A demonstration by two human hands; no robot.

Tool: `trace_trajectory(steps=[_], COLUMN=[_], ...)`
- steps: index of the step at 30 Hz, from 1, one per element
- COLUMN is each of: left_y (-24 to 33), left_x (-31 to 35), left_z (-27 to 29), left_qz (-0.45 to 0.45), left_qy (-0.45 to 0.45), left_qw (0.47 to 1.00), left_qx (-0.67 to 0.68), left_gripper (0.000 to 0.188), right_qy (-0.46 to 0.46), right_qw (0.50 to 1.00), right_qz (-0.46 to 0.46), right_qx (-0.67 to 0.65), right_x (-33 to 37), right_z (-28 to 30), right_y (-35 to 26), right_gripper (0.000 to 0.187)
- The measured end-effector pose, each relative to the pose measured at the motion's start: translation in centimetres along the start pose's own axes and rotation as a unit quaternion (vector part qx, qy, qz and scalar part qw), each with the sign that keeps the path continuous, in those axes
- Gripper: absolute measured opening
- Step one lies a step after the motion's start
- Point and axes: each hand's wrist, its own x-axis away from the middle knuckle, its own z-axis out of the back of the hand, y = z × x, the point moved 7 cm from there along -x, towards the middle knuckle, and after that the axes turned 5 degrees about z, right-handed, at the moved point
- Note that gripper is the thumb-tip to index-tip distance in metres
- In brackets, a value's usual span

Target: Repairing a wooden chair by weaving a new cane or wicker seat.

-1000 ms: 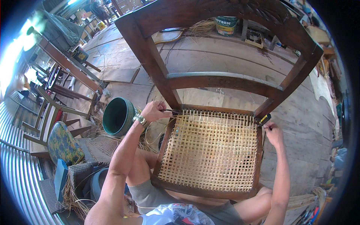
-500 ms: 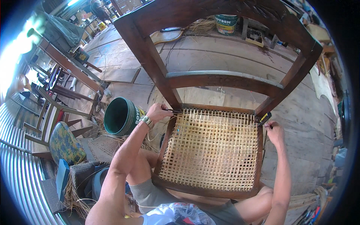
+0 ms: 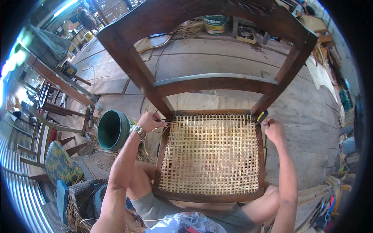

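One left hand, bunched, at the far left corner of a woven cane chair seat above the thighs; right hand curled beside a yellow-and-black tool, far right corner; exact grip of each impossible to tell.

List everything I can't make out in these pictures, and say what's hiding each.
All in the head view:
- What, if anything, the right hand grips: hidden by its curled fingers.
- Exactly what the left hand pinches: too small, partly covered.
- The top rail: cut off by the upper edge.
- Chair legs: hidden below the woven seat.
- Bottom of the green bucket: lost in shadow.
- The distant person's activity: small, blurred.
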Motion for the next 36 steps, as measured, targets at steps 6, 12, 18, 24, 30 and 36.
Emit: trace_trajectory(steps=[6,12,18,24,30,36], left_y=[-2.2,-5.6,-2.3,-4.9,-5.9,-4.7], left_x=[0.5,-0.3,2.2,0.7,0.7,0.3], left_z=[-0.6,2.0,6.2,3.8,4.4,6.0], left_qz=[0.002,0.024,0.056,0.059,0.047,0.046], left_qy=[0.045,0.053,0.258,0.195,0.156,0.231], left_qw=[0.997,0.996,0.964,0.979,0.987,0.969], left_qx=[-0.062,-0.068,-0.028,0.019,0.001,0.072], left_gripper=[0.046,0.042,0.039,0.037,0.033,0.031], right_qy=[0.044,0.016,-0.078,0.055,0.030,-0.073], right_qw=[0.992,0.997,0.946,0.988,0.994,0.971], right_qz=[-0.052,-0.053,-0.045,0.050,-0.095,-0.079], right_qx=[-0.102,-0.049,-0.310,-0.138,-0.036,-0.214], right_x=[1.6,3.1,0.2,-0.3,3.0,2.1], right_z=[1.1,1.0,-3.1,2.0,2.9,-0.9], right_y=[7.8,11.5,2.1,0.1,10.9,5.9], right_gripper=[0.017,0.030,0.028,0.019,0.027,0.031])
